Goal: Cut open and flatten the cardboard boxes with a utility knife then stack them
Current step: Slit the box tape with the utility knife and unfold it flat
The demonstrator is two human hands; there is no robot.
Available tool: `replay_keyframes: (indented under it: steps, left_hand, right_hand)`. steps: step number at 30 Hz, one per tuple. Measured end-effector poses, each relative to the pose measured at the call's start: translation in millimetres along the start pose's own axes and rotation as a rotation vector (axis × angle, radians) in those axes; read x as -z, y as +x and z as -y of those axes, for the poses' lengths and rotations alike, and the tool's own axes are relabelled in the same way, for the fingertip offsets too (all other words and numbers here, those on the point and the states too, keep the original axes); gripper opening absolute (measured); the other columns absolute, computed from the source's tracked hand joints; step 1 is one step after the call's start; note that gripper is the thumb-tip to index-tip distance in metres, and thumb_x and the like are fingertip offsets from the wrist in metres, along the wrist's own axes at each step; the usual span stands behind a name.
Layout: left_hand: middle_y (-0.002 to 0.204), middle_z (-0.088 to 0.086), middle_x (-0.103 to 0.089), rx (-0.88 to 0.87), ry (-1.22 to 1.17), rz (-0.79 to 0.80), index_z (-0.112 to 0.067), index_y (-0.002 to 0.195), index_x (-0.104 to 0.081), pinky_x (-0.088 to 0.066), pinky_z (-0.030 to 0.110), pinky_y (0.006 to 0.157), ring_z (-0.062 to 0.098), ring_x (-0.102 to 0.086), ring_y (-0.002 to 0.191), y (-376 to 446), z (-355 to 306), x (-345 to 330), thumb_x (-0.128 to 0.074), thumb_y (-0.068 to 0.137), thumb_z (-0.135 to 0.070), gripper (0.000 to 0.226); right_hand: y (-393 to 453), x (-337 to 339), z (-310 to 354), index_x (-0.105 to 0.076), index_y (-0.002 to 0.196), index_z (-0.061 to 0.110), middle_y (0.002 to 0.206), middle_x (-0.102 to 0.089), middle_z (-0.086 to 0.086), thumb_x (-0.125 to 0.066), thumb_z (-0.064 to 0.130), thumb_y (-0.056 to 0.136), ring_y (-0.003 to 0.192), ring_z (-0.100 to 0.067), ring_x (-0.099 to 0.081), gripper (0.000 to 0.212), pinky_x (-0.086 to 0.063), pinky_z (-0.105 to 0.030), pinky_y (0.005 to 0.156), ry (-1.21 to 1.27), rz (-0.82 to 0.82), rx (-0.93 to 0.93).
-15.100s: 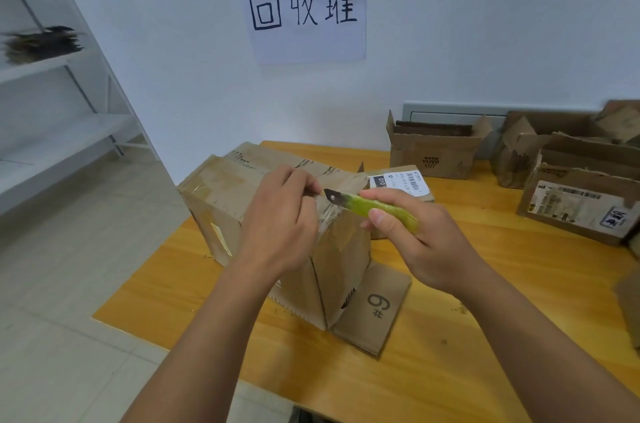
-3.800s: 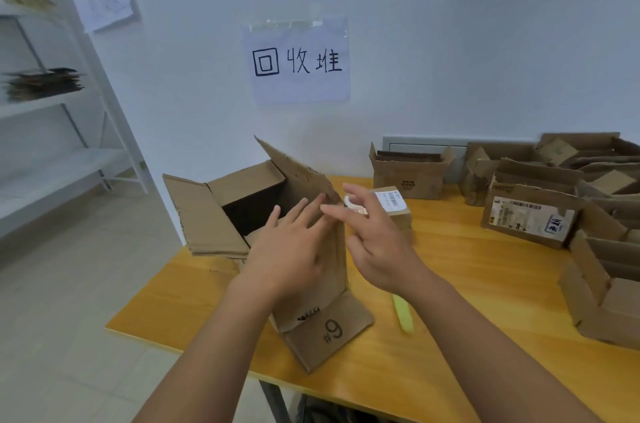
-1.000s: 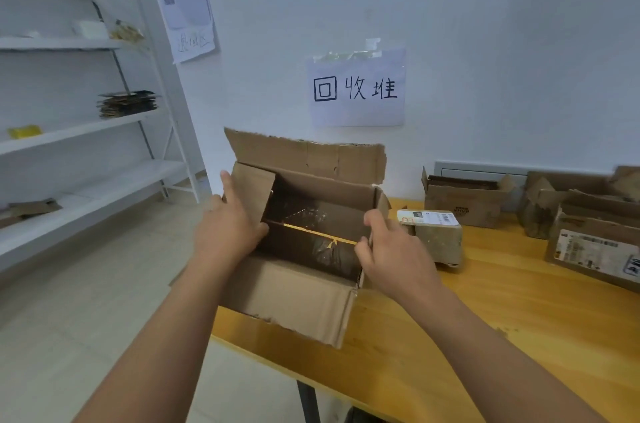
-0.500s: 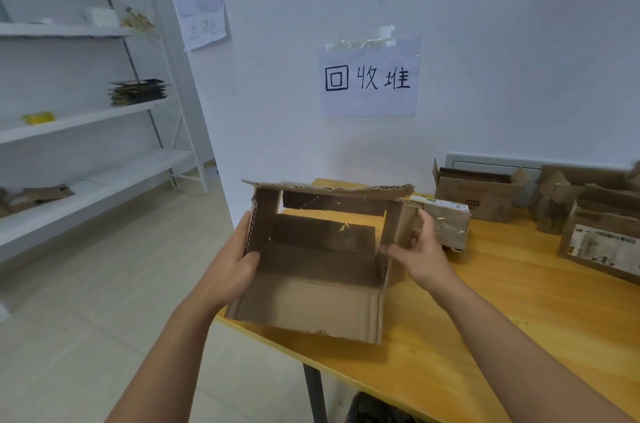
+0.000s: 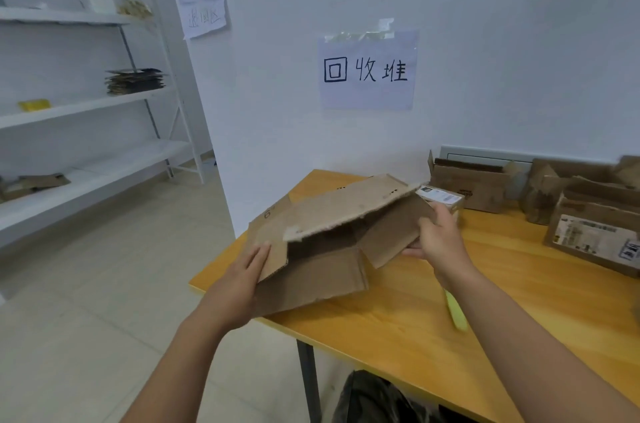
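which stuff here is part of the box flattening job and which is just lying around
In the job: cut-open box, left hand, right hand, green utility knife, uncut boxes.

Lying about: wall sign, white shelves, yellow item.

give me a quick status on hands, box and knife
Left hand and right hand grip the cut-open box by its ends, half collapsed over the table corner. Utility knife lies beside right forearm. Nothing blocking.
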State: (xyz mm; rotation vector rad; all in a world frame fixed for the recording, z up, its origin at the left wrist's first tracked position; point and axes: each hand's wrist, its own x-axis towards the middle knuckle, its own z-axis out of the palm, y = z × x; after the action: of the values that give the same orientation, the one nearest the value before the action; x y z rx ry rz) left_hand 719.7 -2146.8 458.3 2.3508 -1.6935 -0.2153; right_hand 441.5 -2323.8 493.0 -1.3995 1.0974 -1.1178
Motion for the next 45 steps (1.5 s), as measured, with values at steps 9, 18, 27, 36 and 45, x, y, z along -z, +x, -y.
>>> replay_keyframes:
  steps: [9,18,27,36,45]
  left_hand:
    - [0.164,-0.007,-0.002,0.023,0.062,0.413,-0.037,0.156,-0.013,-0.022,0.042,0.116,0.026,-0.001,0.149,-4.9,-15.0,-31.7,-0.041,0.096,-0.042,0.066]
    - [0.152,-0.004,-0.036,-0.005,-0.100,0.068,-0.033,0.151,-0.032,-0.036,0.038,0.110,0.020,-0.035,0.138,32.4,-11.7,-24.0,-0.039,0.100,-0.049,0.053]
    - [0.165,-0.007,0.007,-0.097,-0.054,-0.146,-0.049,0.153,0.000,-0.007,0.043,0.122,0.019,0.003,0.151,61.8,-12.8,-30.9,-0.040,0.089,-0.072,0.079]
    - [0.163,-0.004,0.021,0.075,-0.015,-0.004,-0.052,0.151,0.008,0.013,0.046,0.119,0.023,0.023,0.149,60.3,7.0,-59.6,-0.019,0.092,-0.073,0.068]
    - [0.164,0.004,0.018,0.231,0.063,0.129,-0.052,0.152,0.003,0.013,0.055,0.118,0.035,0.022,0.148,75.6,2.4,-69.5,-0.014,0.092,-0.074,0.066]
  right_hand:
    - [-17.8,-32.2,-17.2,-0.019,0.153,0.027,0.148,-0.043,-0.007,-0.066,0.055,0.088,0.104,-0.030,-0.066,0.085,-0.062,-0.036,0.064,0.179,0.029,-0.306]
    - [-14.7,-27.9,-33.1,-0.047,0.127,0.018,0.114,-0.060,-0.001,-0.050,0.014,0.095,0.101,-0.025,-0.060,0.033,-0.058,-0.041,0.076,-0.132,-0.090,-0.063]
    - [13.3,-26.3,11.2,-0.043,0.127,0.031,0.119,-0.063,0.011,-0.055,0.016,0.098,0.112,-0.014,-0.060,0.035,-0.052,-0.042,0.095,-0.076,0.083,0.204]
    - [60.6,-99.4,-15.6,-0.019,0.144,0.039,0.118,-0.060,0.006,-0.055,0.016,0.097,0.104,-0.019,-0.063,0.063,-0.055,-0.049,0.092,0.036,0.123,0.017]
    - [75.1,-125.2,-68.8,-0.043,0.130,0.024,0.157,-0.017,-0.014,-0.050,0.027,0.099,0.118,-0.034,-0.047,0.032,-0.048,-0.045,0.096,-0.902,0.231,0.013]
